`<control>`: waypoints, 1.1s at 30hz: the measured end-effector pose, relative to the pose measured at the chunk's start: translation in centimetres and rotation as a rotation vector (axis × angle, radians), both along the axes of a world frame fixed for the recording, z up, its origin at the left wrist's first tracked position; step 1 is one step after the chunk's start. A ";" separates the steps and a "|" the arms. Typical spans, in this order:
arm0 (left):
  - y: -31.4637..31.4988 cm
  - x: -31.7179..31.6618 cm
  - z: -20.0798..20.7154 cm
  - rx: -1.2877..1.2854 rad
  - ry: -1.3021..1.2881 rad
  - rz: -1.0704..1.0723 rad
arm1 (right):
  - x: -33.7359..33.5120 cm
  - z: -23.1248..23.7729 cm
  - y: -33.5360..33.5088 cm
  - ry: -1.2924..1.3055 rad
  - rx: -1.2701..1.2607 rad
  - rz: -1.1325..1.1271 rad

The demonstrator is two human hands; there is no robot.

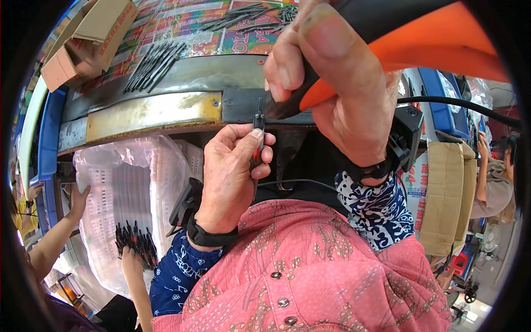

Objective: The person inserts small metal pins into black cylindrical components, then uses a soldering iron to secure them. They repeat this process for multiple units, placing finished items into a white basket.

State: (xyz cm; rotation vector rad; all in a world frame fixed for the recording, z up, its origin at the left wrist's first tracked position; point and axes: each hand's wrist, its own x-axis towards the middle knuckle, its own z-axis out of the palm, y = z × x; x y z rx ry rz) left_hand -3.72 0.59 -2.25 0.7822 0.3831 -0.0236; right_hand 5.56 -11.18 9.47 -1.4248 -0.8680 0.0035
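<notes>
My left hand (228, 166) is closed in front of the bench edge, thumb and fingers pinching a slim black stick-like part (258, 120). The part stands upright, a thin tip at its top and a bit of red lower down. Close to the camera, my right hand (354, 105) wraps round a hand tool with orange-and-black handles (437, 47). The tool's dark end comes down beside the part's tip; whether they touch I cannot tell. Its jaws are mostly hidden by my fingers, so its exact kind does not show.
Slim black parts (155, 65) lie on the bench, with several more (243, 19) farther back. An open cardboard box (91, 47) sits at the far left. Below, a co-worker's hand (131, 263) reaches among black parts in a plastic-lined container (91, 221). At right stands a carton (442, 193).
</notes>
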 end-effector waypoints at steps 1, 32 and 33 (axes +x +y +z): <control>0.0 0.0 0.0 -0.002 0.002 0.004 | -0.1 -0.1 0.0 0.066 0.052 0.028; -0.4 0.0 0.4 0.000 0.046 0.027 | 1.7 -1.6 1.5 0.156 0.246 0.336; -0.4 0.0 0.4 -0.008 0.047 0.031 | 1.2 -1.8 1.9 0.093 0.205 0.229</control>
